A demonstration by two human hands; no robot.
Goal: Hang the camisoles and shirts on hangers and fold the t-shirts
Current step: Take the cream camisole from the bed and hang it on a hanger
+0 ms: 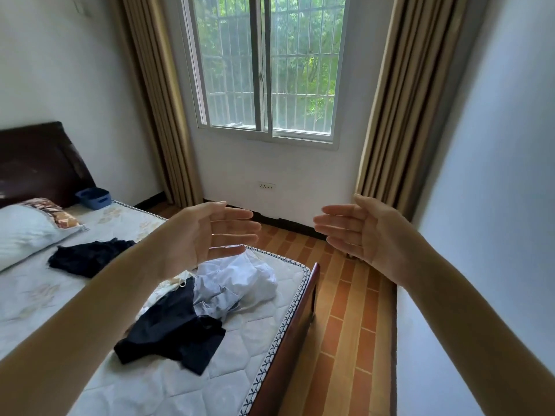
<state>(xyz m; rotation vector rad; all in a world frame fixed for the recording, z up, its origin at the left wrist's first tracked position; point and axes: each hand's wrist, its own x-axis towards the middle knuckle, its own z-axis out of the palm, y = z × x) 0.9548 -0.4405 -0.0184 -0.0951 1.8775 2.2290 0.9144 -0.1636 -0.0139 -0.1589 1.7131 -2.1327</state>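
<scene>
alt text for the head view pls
Two bare open hands, left hand and right hand, raised palms facing, hold nothing above a white quilted mattress strewn with crumpled navy garment, pale blue shirt and black garment; barred window behind.

A bed [258, 331] with a bare quilted white mattress [90, 295], edged in blue-and-white patterned piping, stands against the left wall, with a dark headboard [39, 163] at its far end and a reddish wooden footboard [288, 340] at the near end. On the mattress near the headboard lies a white pillow [24, 232] with a brown floral panel, and just beyond it sits a small blue plastic basket [93, 198]. A crumpled dark garment [87, 256] lies near the pillow. Toward the foot, a heap of clothes: a rumpled pale blue-white shirt [237, 280] touching a dark navy garment [174, 331], with a cream piece [177, 282] partly hidden at the heap's far edge.
</scene>
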